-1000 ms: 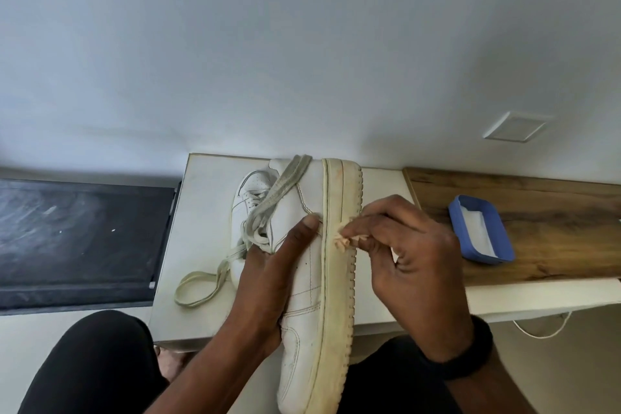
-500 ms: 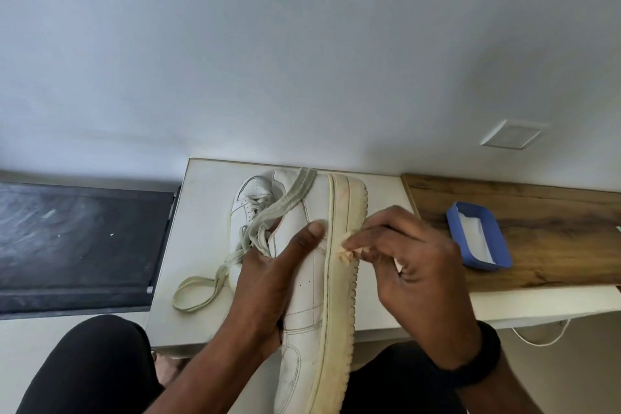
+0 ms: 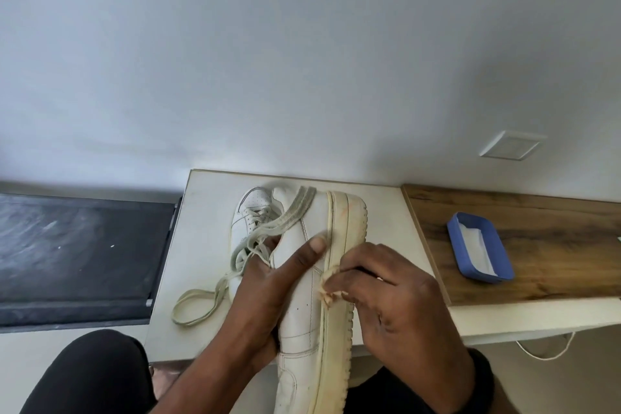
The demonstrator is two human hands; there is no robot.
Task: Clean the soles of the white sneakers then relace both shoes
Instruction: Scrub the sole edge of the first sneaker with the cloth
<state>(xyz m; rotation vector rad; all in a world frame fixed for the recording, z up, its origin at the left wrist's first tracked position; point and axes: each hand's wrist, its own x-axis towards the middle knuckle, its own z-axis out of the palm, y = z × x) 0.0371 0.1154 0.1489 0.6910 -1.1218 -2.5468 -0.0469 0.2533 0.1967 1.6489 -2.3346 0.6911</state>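
Observation:
A white sneaker (image 3: 304, 316) stands on its side across the white table (image 3: 208, 205), its yellowed sole edge (image 3: 342, 239) facing right. My left hand (image 3: 268, 289) grips the sneaker's upper, thumb lying along the side. My right hand (image 3: 386, 296) pinches a small crumpled wipe (image 3: 331, 292) and presses it against the sole edge. A second white sneaker (image 3: 250, 215) lies behind the first, mostly hidden. Loose grey laces (image 3: 198, 306) trail off it to the left.
A blue tray (image 3: 479, 250) with white material inside sits on the wooden board (image 3: 554, 245) to the right. A dark mat (image 3: 77, 252) lies left of the table. A white cord (image 3: 544, 351) hangs under the table's right edge. My knees show below.
My right hand has slid the wipe along the sole edge toward me. The left hand keeps its grip on the sneaker.

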